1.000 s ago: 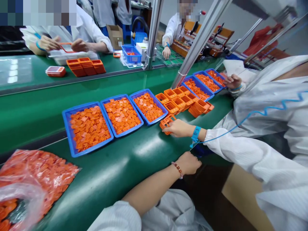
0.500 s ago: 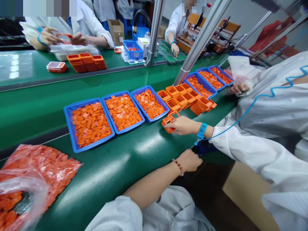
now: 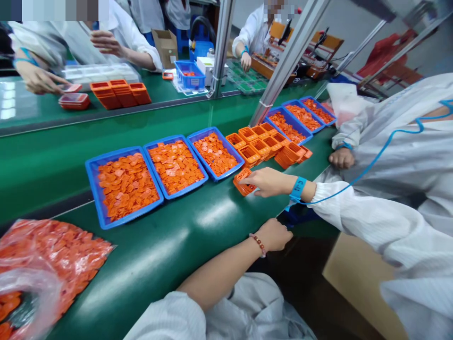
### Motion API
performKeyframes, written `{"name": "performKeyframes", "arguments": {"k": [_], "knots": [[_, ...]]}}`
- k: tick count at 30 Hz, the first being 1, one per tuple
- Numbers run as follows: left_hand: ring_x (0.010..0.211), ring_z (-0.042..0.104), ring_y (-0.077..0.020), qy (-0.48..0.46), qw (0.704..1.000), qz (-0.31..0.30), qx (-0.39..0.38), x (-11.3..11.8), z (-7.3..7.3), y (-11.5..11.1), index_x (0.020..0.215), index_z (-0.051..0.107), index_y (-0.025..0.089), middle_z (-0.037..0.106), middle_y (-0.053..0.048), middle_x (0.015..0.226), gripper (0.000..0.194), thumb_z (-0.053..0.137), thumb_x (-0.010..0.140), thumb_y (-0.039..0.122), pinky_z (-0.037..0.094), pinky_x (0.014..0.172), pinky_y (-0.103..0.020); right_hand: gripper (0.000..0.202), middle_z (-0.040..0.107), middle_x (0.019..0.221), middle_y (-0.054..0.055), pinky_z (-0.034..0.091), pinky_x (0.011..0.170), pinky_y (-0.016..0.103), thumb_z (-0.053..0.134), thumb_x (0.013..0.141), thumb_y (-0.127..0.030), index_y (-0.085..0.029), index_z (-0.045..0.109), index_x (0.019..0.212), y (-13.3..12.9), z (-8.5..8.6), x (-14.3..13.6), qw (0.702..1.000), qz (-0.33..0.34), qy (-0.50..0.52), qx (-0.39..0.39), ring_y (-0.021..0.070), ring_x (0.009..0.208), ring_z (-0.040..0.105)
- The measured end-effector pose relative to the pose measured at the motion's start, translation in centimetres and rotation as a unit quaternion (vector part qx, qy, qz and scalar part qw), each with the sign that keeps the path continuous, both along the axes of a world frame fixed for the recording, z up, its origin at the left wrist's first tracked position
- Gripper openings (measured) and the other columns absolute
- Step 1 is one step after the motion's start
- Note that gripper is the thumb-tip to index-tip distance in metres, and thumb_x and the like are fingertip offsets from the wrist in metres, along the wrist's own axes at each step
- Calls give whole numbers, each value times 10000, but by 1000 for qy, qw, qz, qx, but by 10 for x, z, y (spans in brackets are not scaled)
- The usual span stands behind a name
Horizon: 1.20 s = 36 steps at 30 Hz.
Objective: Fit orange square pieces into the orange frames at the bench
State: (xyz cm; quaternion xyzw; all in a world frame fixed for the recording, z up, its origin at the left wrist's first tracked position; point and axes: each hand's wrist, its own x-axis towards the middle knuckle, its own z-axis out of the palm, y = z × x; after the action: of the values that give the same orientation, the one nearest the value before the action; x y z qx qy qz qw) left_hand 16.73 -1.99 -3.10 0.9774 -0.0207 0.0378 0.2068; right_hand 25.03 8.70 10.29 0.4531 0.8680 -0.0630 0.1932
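My right hand (image 3: 269, 182), with a blue wrist strap, reaches over a small stack of orange rectangular plastic frames (image 3: 242, 185) on the green bench. Its fingers are closed on the end of the stack. My left hand (image 3: 274, 234), with a beaded bracelet, rests in a loose fist by the bench's near edge, apart from the frames; nothing shows in it. Just behind the right hand, more orange frames (image 3: 260, 147) stand in nested rows. Left of these lies a blue tray (image 3: 226, 143) full of small orange plastic pieces (image 3: 216, 153).
Two more blue trays (image 3: 89, 175) of orange pieces run leftward. A clear bag (image 3: 63, 264) of orange parts lies at lower left. Further blue trays (image 3: 307, 140) stand beyond the frames. A co-worker's hand (image 3: 341, 158) rests at right. A metal post (image 3: 279, 61) rises behind the bench.
An orange frame tilted up above the stack now lies flat on it, under my right hand. My left hand stays put. Across the bench, a co-worker has lowered an orange-rimmed part onto another.
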Motion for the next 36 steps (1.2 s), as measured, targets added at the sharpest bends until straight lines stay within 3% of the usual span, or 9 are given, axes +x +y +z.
{"name": "performKeyframes", "arguments": {"k": [7, 10, 14, 17, 21, 27, 30, 33, 36], "knots": [[842, 719, -242, 3, 1000, 6, 11, -3, 8, 6, 935, 697, 137, 743, -109, 870, 168, 534, 896, 152, 514, 765, -372, 459, 735, 1119, 138, 521, 727, 322, 621, 920, -324, -181, 600, 1356, -73, 54, 28, 984, -98, 120, 94, 264, 949, 713], [843, 716, -242, 5, 1000, 8, 21, -1, 11, 8, 931, 689, 144, 740, -107, 883, 172, 519, 906, 154, 511, 780, -369, 370, 770, 1046, 95, 561, 789, 305, 639, 921, -325, -170, 666, 1256, -135, 71, 47, 933, -178, 294, 108, 216, 920, 734], [824, 713, -226, 6, 1000, 5, 26, 2, 13, 11, 935, 690, 167, 741, -81, 869, 196, 496, 918, 147, 504, 759, -343, 302, 792, 906, 39, 602, 751, 296, 737, 840, -359, -212, 736, 1104, -233, 80, 83, 791, -377, 442, 192, 190, 797, 751], [835, 712, -226, 6, 1000, 2, 28, 4, 14, 13, 976, 702, 173, 744, -76, 869, 247, 459, 942, 151, 498, 763, -340, 257, 784, 846, 26, 609, 743, 354, 800, 747, -393, -245, 762, 953, -314, 77, 115, 634, -538, 437, 344, 217, 765, 745], [847, 714, -234, 11, 999, 5, 37, 8, 13, 14, 1052, 716, 180, 756, -88, 914, 303, 424, 974, 191, 498, 775, -351, 258, 758, 740, 32, 584, 710, 354, 806, 674, -382, -240, 767, 886, -426, 61, 155, 491, -644, 407, 422, 218, 697, 719], [897, 726, -253, 6, 998, -2, 60, 9, 11, 15, 1099, 722, 180, 772, -83, 1004, 333, 414, 985, 232, 521, 814, -388, 166, 709, 651, 37, 539, 655, 326, 770, 656, -325, -201, 722, 755, -564, 12, 187, 335, -743, 332, 475, 198, 639, 669], [883, 729, -254, 1, 998, -2, 66, 10, 11, 16, 1110, 727, 171, 776, -78, 1005, 349, 410, 984, 244, 528, 812, -394, 136, 668, 641, 28, 531, 637, 305, 771, 747, -279, -171, 689, 742, -615, -8, 188, 258, -795, 284, 470, 166, 621, 636], [892, 731, -254, -4, 998, -6, 68, 11, 9, 17, 1114, 730, 169, 779, -73, 1015, 369, 394, 990, 260, 529, 812, -396, 177, 695, 940, 54, 563, 743, 317, 647, 933, -328, -159, 681, 973, -657, -17, 181, 192, -829, 237, 468, 150, 797, 656], [892, 734, -253, -10, 998, -2, 68, 12, 8, 18, 1113, 733, 177, 780, -66, 1028, 383, 384, 992, 275, 530, 815, -395, 279, 633, 1222, 89, 564, 864, 384, 587, 978, -356, -193, 627, 1200, -685, -21, 168, 154, -838, 200, 483, 191, 1012, 645]]}}
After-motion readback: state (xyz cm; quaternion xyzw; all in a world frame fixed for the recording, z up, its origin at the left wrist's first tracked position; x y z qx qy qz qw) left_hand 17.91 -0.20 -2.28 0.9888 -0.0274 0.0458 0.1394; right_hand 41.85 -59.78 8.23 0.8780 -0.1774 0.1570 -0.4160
